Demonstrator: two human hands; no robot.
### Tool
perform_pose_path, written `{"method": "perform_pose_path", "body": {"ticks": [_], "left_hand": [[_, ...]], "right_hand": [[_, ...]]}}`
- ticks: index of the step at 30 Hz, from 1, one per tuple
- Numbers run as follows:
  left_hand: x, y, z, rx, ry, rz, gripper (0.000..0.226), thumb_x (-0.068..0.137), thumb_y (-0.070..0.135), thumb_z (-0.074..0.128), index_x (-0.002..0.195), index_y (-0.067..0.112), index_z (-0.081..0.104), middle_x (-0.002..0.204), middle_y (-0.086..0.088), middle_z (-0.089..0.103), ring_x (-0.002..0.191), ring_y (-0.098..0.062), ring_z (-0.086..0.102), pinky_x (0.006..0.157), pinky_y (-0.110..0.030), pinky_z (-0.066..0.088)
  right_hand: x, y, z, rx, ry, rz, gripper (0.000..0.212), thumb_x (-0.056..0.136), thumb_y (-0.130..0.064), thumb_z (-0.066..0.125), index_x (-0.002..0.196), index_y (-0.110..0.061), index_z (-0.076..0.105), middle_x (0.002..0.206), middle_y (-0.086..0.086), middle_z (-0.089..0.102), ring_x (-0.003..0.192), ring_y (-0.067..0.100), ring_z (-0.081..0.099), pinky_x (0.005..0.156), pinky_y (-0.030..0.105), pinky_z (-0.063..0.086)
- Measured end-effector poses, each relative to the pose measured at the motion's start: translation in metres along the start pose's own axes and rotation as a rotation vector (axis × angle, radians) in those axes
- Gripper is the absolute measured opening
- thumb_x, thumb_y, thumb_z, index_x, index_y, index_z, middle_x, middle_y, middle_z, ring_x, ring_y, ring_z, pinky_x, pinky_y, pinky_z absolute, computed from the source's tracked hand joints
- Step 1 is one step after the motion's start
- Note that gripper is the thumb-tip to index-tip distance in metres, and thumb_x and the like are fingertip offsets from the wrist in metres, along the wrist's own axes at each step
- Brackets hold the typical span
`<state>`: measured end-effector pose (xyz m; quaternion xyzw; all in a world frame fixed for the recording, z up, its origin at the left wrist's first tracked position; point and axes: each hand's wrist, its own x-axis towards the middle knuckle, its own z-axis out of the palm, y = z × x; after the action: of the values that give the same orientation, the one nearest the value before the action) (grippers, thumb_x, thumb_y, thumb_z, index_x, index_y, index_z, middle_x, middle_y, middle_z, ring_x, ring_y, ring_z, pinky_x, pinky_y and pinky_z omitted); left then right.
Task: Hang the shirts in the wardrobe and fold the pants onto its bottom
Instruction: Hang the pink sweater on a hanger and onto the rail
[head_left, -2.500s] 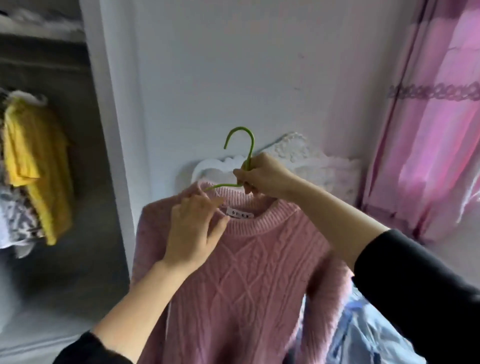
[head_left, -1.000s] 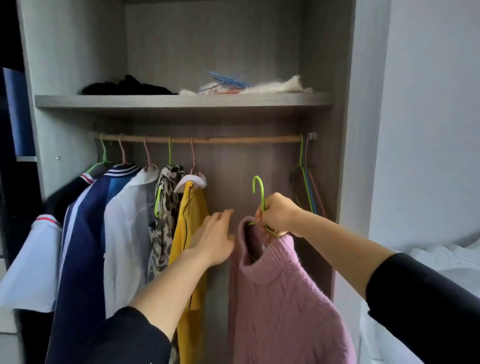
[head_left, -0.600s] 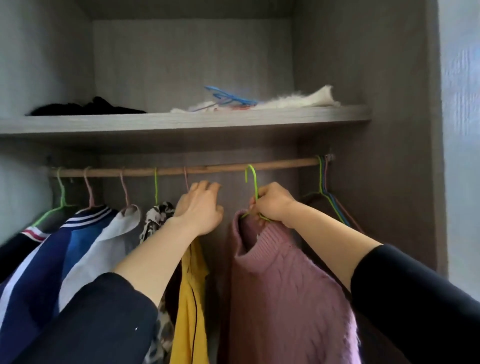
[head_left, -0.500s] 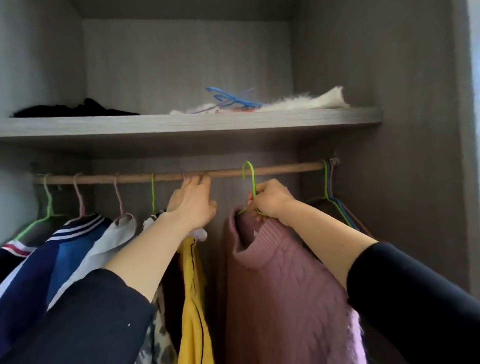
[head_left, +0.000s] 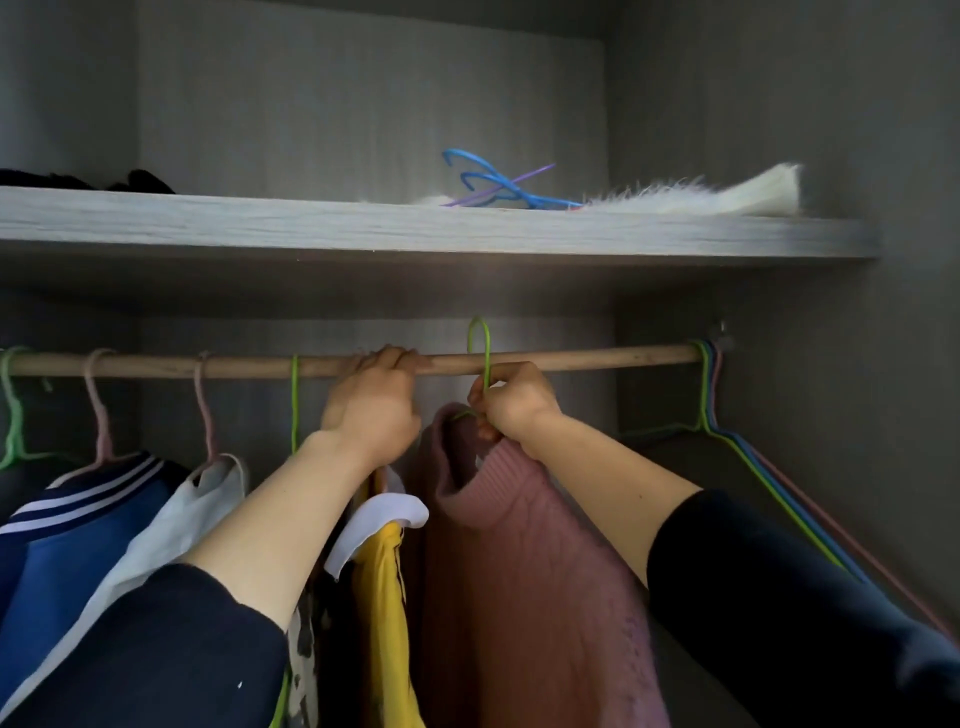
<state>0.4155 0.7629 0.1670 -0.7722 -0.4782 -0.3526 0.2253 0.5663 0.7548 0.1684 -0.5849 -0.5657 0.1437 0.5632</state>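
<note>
Item: sweater (head_left: 519, 571), pink knit, on green hanger (head_left: 480, 345).
Location: inside wardrobe, just right of yellow shirt (head_left: 384, 597), collar bunched just under rail (head_left: 597, 358). Carried by right hand (head_left: 511, 402), not yet by rail.

Right hand: closed in a pinch on hanger neck, just below rail.

Left hand (head_left: 374, 405): fingers curled over rail and gripping it, just left of hook (thumb hidden).

Hook: lifted above rail level, close under shelf (head_left: 415, 236), shank crossing rail. Open tip behind rail or in front: cannot tell.

Step judged in hand: seating hook on rail. For a clean result:
- Keep hook high enough to clear rail, without knocking underside of shelf.
- Carry open tip fully over rail, then lower to full rest on wood. Release only after weight transfer.
- Set down in free stretch between left hand and spare hangers (head_left: 727, 441), apart from both.
- Slide left hand aside if crowding hook.
- Check afterwards for level shoulders on hanger. Heavy knit, probably prone to slipping off one side.
</note>
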Motion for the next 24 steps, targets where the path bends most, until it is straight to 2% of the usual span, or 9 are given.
{"method": "perform_pose_path", "body": {"ticks": [3, 5, 8, 11, 13, 16, 19, 22, 24], "left_hand": [[0.003, -0.002, 0.002, -0.011, 0.016, 0.001, 0.06, 0.087, 0.008, 0.046, 0.145, 0.013, 0.033, 0.148, -0.004, 0.036, 0.136, -0.025, 0.032, 0.114, -0.03, 0.015], [0.004, -0.003, 0.003, -0.025, 0.01, -0.011, 0.061, 0.086, 0.006, 0.046, 0.146, 0.013, 0.033, 0.149, -0.004, 0.035, 0.137, -0.026, 0.031, 0.113, -0.032, 0.02], [0.005, -0.003, 0.003, -0.044, 0.014, -0.032, 0.061, 0.086, 0.005, 0.045, 0.146, 0.014, 0.033, 0.15, -0.003, 0.035, 0.137, -0.026, 0.031, 0.112, -0.032, 0.024], [0.006, -0.002, 0.004, -0.055, 0.029, -0.04, 0.06, 0.086, 0.006, 0.047, 0.144, 0.013, 0.037, 0.147, -0.003, 0.039, 0.135, -0.026, 0.034, 0.111, -0.032, 0.026], [0.007, -0.001, 0.004, -0.062, 0.027, -0.048, 0.06, 0.085, 0.008, 0.049, 0.143, 0.012, 0.038, 0.146, -0.004, 0.04, 0.134, -0.026, 0.036, 0.109, -0.034, 0.029], [0.006, -0.001, 0.003, -0.069, 0.007, -0.051, 0.061, 0.085, 0.008, 0.051, 0.144, 0.011, 0.037, 0.148, -0.005, 0.038, 0.135, -0.026, 0.035, 0.111, -0.033, 0.027], [0.006, 0.001, 0.001, -0.064, -0.025, -0.056, 0.06, 0.086, 0.01, 0.05, 0.144, 0.01, 0.036, 0.148, -0.007, 0.036, 0.136, -0.027, 0.033, 0.114, -0.033, 0.02], [0.011, 0.008, -0.002, -0.061, -0.06, -0.107, 0.053, 0.088, 0.013, 0.046, 0.14, 0.01, 0.039, 0.143, -0.011, 0.039, 0.133, -0.031, 0.035, 0.115, -0.037, 0.015], [0.018, 0.02, -0.002, -0.037, -0.047, -0.105, 0.051, 0.089, 0.015, 0.044, 0.14, 0.009, 0.038, 0.141, -0.013, 0.04, 0.131, -0.032, 0.036, 0.115, -0.039, 0.01]], "right_hand": [[0.003, 0.002, 0.011, 0.001, -0.023, -0.005, 0.01, 0.086, -0.006, 0.057, 0.082, -0.007, 0.067, 0.089, 0.02, 0.07, 0.08, 0.036, 0.069, 0.08, 0.044, 0.058], [0.003, 0.005, 0.018, 0.013, -0.049, 0.006, 0.018, 0.086, -0.003, 0.056, 0.073, -0.012, 0.064, 0.076, 0.015, 0.068, 0.059, 0.03, 0.066, 0.072, 0.039, 0.06], [-0.001, 0.012, 0.026, 0.049, -0.104, 0.024, 0.016, 0.088, -0.001, 0.056, 0.078, -0.008, 0.066, 0.071, 0.011, 0.065, 0.045, 0.023, 0.058, 0.056, 0.03, 0.057], [-0.003, 0.015, 0.032, 0.065, -0.117, 0.003, 0.015, 0.087, 0.001, 0.056, 0.085, -0.005, 0.069, 0.069, 0.006, 0.063, 0.043, 0.014, 0.055, 0.04, 0.015, 0.043], [-0.003, 0.015, 0.035, 0.059, -0.139, -0.03, 0.014, 0.087, -0.001, 0.058, 0.091, -0.007, 0.071, 0.07, 0.001, 0.062, 0.048, 0.01, 0.055, 0.037, 0.011, 0.038], [-0.003, 0.012, 0.034, 0.013, -0.233, -0.078, 0.019, 0.09, -0.011, 0.063, 0.108, -0.01, 0.069, 0.077, 0.003, 0.063, 0.058, 0.008, 0.056, 0.047, 0.012, 0.043], [-0.001, 0.012, 0.024, -0.098, -0.285, -0.145, 0.029, 0.094, -0.02, 0.059, 0.122, -0.013, 0.063, 0.089, 0.008, 0.066, 0.065, 0.013, 0.06, 0.052, 0.016, 0.044], [0.002, 0.013, 0.006, -0.238, -0.235, -0.238, 0.032, 0.093, -0.029, 0.058, 0.121, -0.015, 0.063, 0.103, 0.011, 0.068, 0.083, 0.02, 0.063, 0.067, 0.022, 0.047], [0.003, 0.018, -0.01, -0.349, -0.158, -0.272, 0.03, 0.091, -0.031, 0.06, 0.116, -0.016, 0.065, 0.103, 0.009, 0.067, 0.093, 0.024, 0.064, 0.076, 0.026, 0.047]]}}
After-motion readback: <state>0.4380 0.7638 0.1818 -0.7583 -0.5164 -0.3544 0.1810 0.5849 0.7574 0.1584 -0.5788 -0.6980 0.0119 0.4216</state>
